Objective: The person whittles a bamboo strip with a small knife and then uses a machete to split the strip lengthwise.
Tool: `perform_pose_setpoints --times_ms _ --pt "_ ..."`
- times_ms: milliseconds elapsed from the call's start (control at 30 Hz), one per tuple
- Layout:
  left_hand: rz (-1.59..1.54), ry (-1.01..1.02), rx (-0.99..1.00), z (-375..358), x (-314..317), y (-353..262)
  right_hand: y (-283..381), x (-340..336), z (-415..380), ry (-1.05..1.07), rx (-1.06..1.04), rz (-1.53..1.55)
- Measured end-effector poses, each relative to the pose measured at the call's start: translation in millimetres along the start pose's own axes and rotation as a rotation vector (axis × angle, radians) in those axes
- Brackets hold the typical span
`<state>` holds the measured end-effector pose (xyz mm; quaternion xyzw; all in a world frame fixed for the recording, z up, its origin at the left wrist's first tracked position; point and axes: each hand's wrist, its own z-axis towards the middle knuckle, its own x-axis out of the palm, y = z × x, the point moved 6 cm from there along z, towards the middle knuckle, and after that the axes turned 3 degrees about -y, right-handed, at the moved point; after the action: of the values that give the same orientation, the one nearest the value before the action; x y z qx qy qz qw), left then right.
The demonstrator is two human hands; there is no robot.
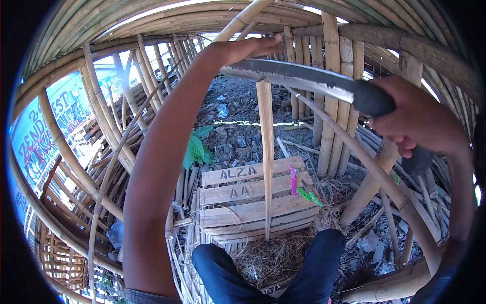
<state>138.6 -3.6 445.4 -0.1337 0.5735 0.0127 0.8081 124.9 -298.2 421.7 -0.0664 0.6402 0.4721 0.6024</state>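
My right hand (422, 114) is wrapped round the black handle of a machete (304, 75), whose long, worn blade lies nearly level across the view. Under the blade's edge stands an upright split bamboo strip (266, 131); its top meets the blade. The strip's lower end is down by the front of a slatted wooden crate (243, 218). My left hand (253, 46) is at the far end of the blade, by its spine, with fingers stretched out. Whether its palm presses on the blade cannot be made out.
On the crate lie a pink item (293, 180) and a green item (306, 195). Shavings (273, 258) cover the ground between my knees. A slanting bamboo pole (369, 162) runs at the right, and bamboo walls surround me. A leafy plant (197, 147) grows behind the crate.
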Motion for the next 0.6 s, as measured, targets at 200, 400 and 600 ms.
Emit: perform_pose_setpoints --times_ms 200,400,600 --pt "-0.150 0.043 0.232 -5 7 -12 8 -2 -15 -0.044 -0.019 -0.026" --pt "0.071 -0.205 0.493 43 -60 -20 7 -1 -12 0.028 -0.069 -0.003" --pt "0.021 -0.349 0.414 -43 -129 -71 7 -2 -10 -0.026 -0.037 -0.037"
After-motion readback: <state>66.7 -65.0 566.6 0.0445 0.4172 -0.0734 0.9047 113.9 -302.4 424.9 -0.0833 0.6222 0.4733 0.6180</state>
